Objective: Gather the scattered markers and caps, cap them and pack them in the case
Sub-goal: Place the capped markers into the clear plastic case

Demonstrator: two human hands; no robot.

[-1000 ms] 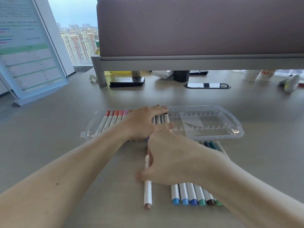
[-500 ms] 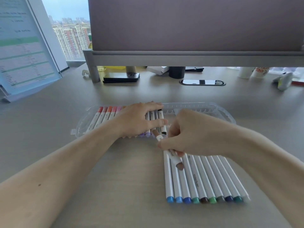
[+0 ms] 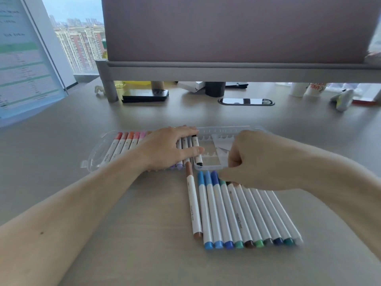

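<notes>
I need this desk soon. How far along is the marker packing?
About half done: the left side of the case holds markers under the flat left hand. In hand: the right hand, fingers curled, sits over the far ends of the loose markers; whether it grips one is unclear. Left: the brown marker and that row lie on the desk; the case's right side is empty.

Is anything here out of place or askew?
Yes. The brown marker is out of line: it lies beside the neat row of other markers but is shifted up, so its cap reaches the front edge of the case.
</notes>
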